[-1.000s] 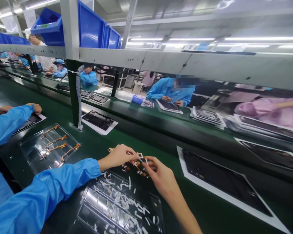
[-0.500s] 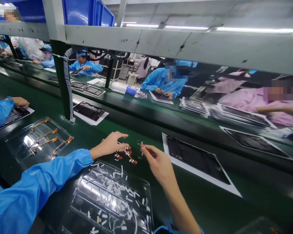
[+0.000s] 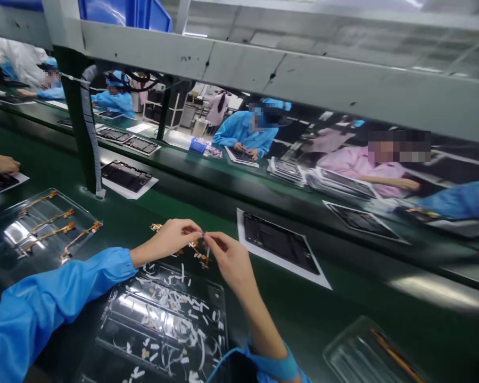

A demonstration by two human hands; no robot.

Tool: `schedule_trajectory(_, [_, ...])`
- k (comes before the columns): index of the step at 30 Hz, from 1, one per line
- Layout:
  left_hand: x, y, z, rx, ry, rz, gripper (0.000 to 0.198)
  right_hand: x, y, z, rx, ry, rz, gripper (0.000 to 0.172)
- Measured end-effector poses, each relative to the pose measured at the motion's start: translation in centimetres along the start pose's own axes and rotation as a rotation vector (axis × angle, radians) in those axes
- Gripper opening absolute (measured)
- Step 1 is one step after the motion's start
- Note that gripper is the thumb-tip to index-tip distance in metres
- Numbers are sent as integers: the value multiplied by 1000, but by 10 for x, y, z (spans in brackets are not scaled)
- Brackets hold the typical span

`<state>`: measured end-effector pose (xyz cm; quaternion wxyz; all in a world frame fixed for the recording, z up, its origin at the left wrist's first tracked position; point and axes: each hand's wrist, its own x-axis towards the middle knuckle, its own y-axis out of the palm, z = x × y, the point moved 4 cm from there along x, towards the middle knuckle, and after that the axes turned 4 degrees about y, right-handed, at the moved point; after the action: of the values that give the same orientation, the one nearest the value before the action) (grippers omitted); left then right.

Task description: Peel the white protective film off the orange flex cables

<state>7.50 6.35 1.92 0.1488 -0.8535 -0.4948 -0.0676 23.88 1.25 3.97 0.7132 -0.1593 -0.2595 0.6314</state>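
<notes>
My left hand (image 3: 171, 236) and my right hand (image 3: 233, 263) meet fingertip to fingertip above the green work surface. Between them is a small flex cable, pinched by both hands; the fingers hide most of it. Several loose orange-and-white flex cables (image 3: 203, 259) lie just under and behind my hands. In front of me, a clear plastic tray (image 3: 115, 334) carries many scattered white strips (image 3: 195, 306). To the left stands another clear tray (image 3: 85, 207) with several orange flex cables (image 3: 56, 232) laid in it.
Black device panels on white sheets lie right of my hands (image 3: 279, 242) and behind the post (image 3: 127, 176). A green post (image 3: 82, 138) rises from the bench under a grey beam (image 3: 243, 66). A clear tray (image 3: 343, 351) is lower right. A co-worker's hand (image 3: 2, 165) shows at left; others sit opposite.
My hands were apart; their fingertips now meet at the small flex cable that my right hand held. My left fingers have closed from a spread pose. The view has turned to the right.
</notes>
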Motion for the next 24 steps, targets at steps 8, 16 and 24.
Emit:
schedule_trajectory(8, [-3,-5,-10,279,92,-23,17,-8,1,12,2,-46,-47,30])
schedule_trajectory(16, [-6,-4,-18,504,88,-1,23,-12,5,10,38,-36,-105,19])
schedule_trajectory(24, [-8,-8,-18,412,37,-135,14,-16,9,14,41,-68,-86,18])
